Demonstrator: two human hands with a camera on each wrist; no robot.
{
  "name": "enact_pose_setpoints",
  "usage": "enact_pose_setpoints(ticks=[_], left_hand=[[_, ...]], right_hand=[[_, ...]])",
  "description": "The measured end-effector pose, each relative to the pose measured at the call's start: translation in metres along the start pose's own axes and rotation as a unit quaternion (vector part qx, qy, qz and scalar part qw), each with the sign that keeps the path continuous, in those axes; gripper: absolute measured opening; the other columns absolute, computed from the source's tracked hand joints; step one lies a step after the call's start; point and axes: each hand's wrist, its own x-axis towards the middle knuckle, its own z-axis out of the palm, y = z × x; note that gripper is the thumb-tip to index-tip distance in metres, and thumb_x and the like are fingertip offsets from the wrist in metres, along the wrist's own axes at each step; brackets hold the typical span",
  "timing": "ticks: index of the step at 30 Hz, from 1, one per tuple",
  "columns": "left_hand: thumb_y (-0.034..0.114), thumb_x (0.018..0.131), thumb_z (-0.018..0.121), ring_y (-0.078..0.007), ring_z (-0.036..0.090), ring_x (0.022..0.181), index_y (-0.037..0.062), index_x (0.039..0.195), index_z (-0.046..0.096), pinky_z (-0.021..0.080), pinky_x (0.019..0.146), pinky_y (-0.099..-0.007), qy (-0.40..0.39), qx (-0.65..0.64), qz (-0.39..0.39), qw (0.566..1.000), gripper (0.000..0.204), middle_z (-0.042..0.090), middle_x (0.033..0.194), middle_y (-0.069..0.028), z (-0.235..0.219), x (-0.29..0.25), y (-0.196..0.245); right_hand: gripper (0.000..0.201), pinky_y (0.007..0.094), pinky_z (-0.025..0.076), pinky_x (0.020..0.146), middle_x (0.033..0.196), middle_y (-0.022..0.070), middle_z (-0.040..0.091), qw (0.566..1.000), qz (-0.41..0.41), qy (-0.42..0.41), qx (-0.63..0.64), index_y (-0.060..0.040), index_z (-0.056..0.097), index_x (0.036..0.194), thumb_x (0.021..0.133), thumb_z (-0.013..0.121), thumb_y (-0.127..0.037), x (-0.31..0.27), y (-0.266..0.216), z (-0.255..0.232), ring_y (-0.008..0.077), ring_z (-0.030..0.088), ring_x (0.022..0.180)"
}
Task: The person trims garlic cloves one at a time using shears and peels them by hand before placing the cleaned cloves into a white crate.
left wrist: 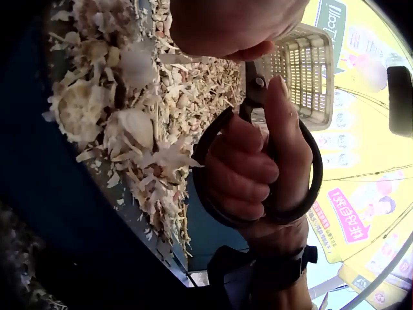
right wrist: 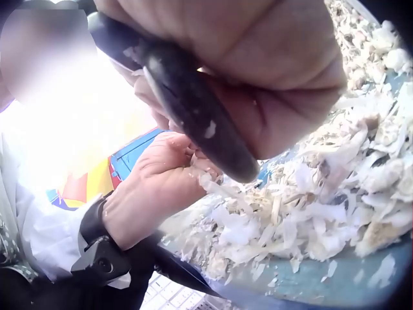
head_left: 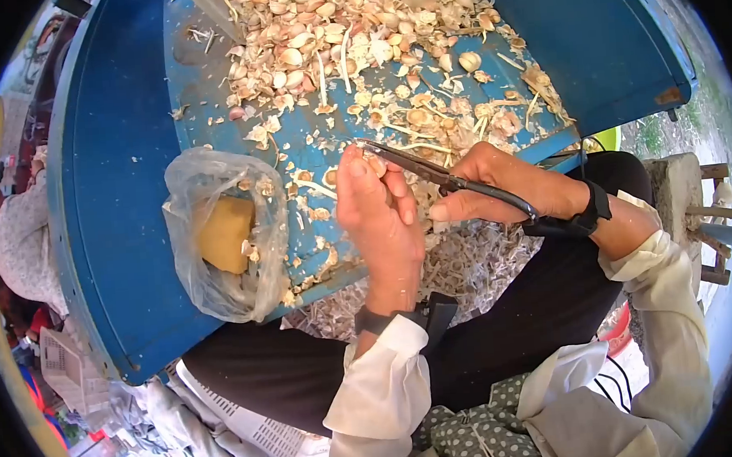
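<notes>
My right hand (head_left: 510, 184) grips black-handled scissors (head_left: 430, 173), its fingers through the loops, as the left wrist view shows. The blades point left, reaching the fingertips of my left hand (head_left: 380, 219). Between left thumb and fingers I pinch a garlic clove (head_left: 376, 166), mostly covered by the fingers. Both hands are over the near edge of a blue tray (head_left: 147, 150). Farther back in it lies a heap of garlic cloves (head_left: 313, 43), with loose skins and dry stems (head_left: 419, 133) nearer to the hands.
A clear plastic bag (head_left: 183, 185) with a tan block (head_left: 228, 234) inside stands left of my left hand. Garlic skins (head_left: 485, 263) cover the area below the tray, by my dark-trousered legs. A wooden stool (head_left: 709, 216) is at the right, a pale plastic crate (head_left: 64, 364) at the left.
</notes>
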Motion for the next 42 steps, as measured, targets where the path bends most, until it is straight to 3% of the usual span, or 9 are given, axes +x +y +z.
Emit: enact_pose_setpoints(ticks=[5,9,14,17,22,26,31,36,42], left_hand=[[0.027,0.099,0.047,-0.0051,0.04,0.055,0.0024,0.121,0.043,0.03,0.04,-0.0154,-0.039,-0.101,-0.061,0.992,0.033,0.055,0.085,-0.0055,-0.003,0.002,0.007],[0.025,0.1,0.044,-0.009,0.048,0.07,0.0075,0.118,0.048,0.037,0.042,-0.0138,-0.064,-0.184,-0.132,0.972,0.025,0.052,0.093,-0.0078,-0.007,0.008,0.007],[0.035,0.098,0.047,-0.0153,0.052,0.08,0.0052,0.097,0.055,0.037,0.04,-0.0143,-0.027,-0.187,-0.197,0.962,0.03,0.053,0.093,-0.0085,0.005,0.012,0.009],[0.036,0.098,0.048,-0.012,0.05,0.074,0.0064,0.088,0.053,0.033,0.038,-0.0146,-0.032,-0.193,-0.215,0.957,0.031,0.052,0.086,-0.0055,-0.004,0.017,0.003],[0.028,0.098,0.051,-0.0081,0.047,0.064,0.0069,0.094,0.056,0.032,0.039,-0.0153,-0.06,-0.104,-0.235,0.964,0.022,0.051,0.075,-0.0004,0.006,0.021,-0.004],[0.026,0.097,0.053,-0.0077,0.049,0.064,0.0056,0.1,0.056,0.034,0.041,-0.015,-0.07,-0.037,-0.226,0.971,0.02,0.053,0.076,-0.0006,0.016,0.022,-0.006],[0.022,0.096,0.054,-0.007,0.052,0.068,0.0028,0.119,0.054,0.039,0.045,-0.0159,-0.113,0.118,-0.138,0.977,0.029,0.058,0.084,-0.0036,0.028,0.026,-0.009],[0.02,0.096,0.054,-0.0067,0.052,0.065,0.0024,0.13,0.048,0.044,0.046,-0.0182,-0.168,0.179,-0.127,0.961,0.039,0.059,0.084,-0.0051,0.04,0.013,-0.011],[0.019,0.098,0.05,-0.0067,0.051,0.056,0.0006,0.111,0.051,0.041,0.041,-0.0197,-0.045,0.16,-0.094,0.982,0.022,0.056,0.076,-0.0034,0.023,0.005,-0.017]], right_hand=[[0.049,0.0245,0.025,0.044,0.05,-0.0048,0.039,0.991,-0.002,0.126,0.042,-0.008,0.049,0.058,0.083,0.07,-0.044,0.015,0.007,-0.025,0.0058,0.035,0.047],[0.042,0.03,0.036,0.05,0.057,0.004,0.052,0.923,-0.006,0.327,-0.2,-0.0027,0.054,0.068,0.078,0.074,-0.039,0.025,0.03,-0.095,0.0115,0.046,0.054],[0.02,0.0455,0.046,0.061,0.07,0.0219,0.06,0.836,0.024,0.404,-0.371,0.003,0.059,0.078,0.075,0.064,-0.016,0.064,0.057,-0.129,0.0389,0.06,0.067],[0.038,0.0429,0.042,0.058,0.069,0.019,0.059,0.844,0.05,0.378,-0.377,0.002,0.056,0.08,0.073,0.076,-0.03,0.075,0.07,-0.136,0.0353,0.055,0.061],[0.006,0.0459,0.046,0.061,0.07,0.0207,0.06,0.849,0.026,0.327,-0.414,-0.0015,0.057,0.072,0.068,0.06,-0.006,0.061,0.059,-0.129,0.0398,0.059,0.069],[0.014,0.0409,0.043,0.058,0.067,0.0144,0.06,0.849,0.063,0.343,-0.397,-0.0049,0.059,0.081,0.069,0.066,-0.01,0.057,0.066,-0.143,0.0323,0.059,0.064],[0.022,0.0228,0.041,0.051,0.062,-0.0007,0.054,0.983,-0.035,0.174,0.049,-0.0055,0.058,0.079,0.076,0.072,-0.022,0.026,0.018,-0.142,0.0071,0.053,0.055],[0.038,0.0191,0.043,0.049,0.062,-0.0002,0.058,0.994,-0.036,0.011,0.102,-0.0049,0.062,0.075,0.077,0.076,-0.04,0.026,-0.002,-0.092,0.007,0.055,0.054],[0.025,0.0194,0.041,0.054,0.07,0.0005,0.062,0.984,-0.095,0.151,-0.015,-0.0019,0.059,0.079,0.076,0.079,-0.017,0.028,-0.002,-0.052,0.0041,0.054,0.061]])
